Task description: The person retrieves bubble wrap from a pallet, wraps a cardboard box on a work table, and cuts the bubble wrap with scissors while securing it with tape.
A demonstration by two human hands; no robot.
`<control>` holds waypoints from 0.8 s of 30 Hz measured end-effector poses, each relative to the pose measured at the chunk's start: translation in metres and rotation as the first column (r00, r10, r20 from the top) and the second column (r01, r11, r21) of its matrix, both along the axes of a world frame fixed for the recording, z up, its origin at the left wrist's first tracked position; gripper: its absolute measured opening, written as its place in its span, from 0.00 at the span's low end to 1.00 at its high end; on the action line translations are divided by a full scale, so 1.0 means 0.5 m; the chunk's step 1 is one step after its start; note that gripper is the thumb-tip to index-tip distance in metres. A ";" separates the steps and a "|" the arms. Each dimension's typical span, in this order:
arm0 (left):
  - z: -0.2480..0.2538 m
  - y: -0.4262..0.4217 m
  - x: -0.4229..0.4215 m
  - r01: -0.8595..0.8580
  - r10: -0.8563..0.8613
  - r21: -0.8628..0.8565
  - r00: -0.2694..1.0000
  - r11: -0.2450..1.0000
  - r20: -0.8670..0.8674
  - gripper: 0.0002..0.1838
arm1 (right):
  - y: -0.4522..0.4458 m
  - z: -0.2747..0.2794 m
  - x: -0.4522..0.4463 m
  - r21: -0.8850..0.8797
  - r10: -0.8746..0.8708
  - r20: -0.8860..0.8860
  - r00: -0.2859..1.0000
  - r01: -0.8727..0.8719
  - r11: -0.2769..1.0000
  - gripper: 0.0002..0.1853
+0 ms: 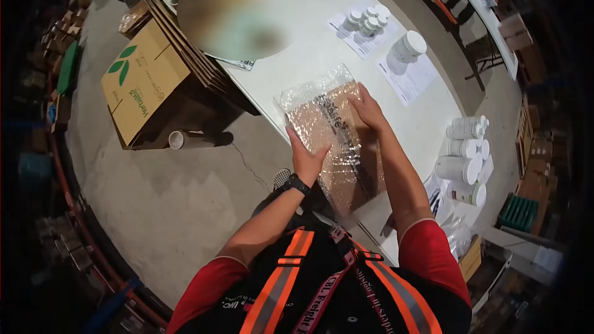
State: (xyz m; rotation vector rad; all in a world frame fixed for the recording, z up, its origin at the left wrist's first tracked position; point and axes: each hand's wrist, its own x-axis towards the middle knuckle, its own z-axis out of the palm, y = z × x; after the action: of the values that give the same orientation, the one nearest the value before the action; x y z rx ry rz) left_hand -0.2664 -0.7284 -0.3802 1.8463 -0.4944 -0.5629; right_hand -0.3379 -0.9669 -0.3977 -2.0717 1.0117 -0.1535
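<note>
A brown cardboard box (pixel 366 156) with dark printing is tilted in front of me at the table's near edge. Clear bubble wrap (pixel 307 116) lies over much of it and sticks out past its far end. My left hand (pixel 307 158) grips the box's left side through the wrap, thumb on top. At the far right corner, my right hand (pixel 369 111) is closed round the edge; some of its fingers are hidden behind the box.
White bottles stand in groups on the white table (pixel 272 89): small ones (pixel 369 20), a large tub (pixel 409 46) on paper, and several at right (pixel 461 159). Left, on the floor, are a large carton (pixel 145 80) and a cardboard tube (pixel 177 140).
</note>
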 end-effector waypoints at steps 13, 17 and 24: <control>-0.061 0.037 0.039 0.094 -0.127 -0.246 0.984 0.965 -0.123 0.56 | 0.246 0.066 0.020 -0.150 0.353 0.287 0.890 -0.322 0.935 0.24; -0.052 0.035 0.040 0.072 -0.111 -0.230 0.981 0.971 -0.158 0.58 | 0.271 0.074 -0.140 -0.528 0.144 -0.020 0.989 -0.133 0.839 0.26; 0.092 -0.044 -0.037 0.376 -0.342 0.115 0.618 0.919 0.708 0.46 | 0.457 0.078 -0.173 -0.237 0.261 -0.069 0.963 -0.270 0.933 0.29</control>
State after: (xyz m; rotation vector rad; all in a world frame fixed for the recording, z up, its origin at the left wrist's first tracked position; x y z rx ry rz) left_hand -0.2849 -0.7502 -0.3341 1.8863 -1.4290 -0.0380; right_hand -0.4243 -0.7383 -0.3589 -2.4228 0.7524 -0.1054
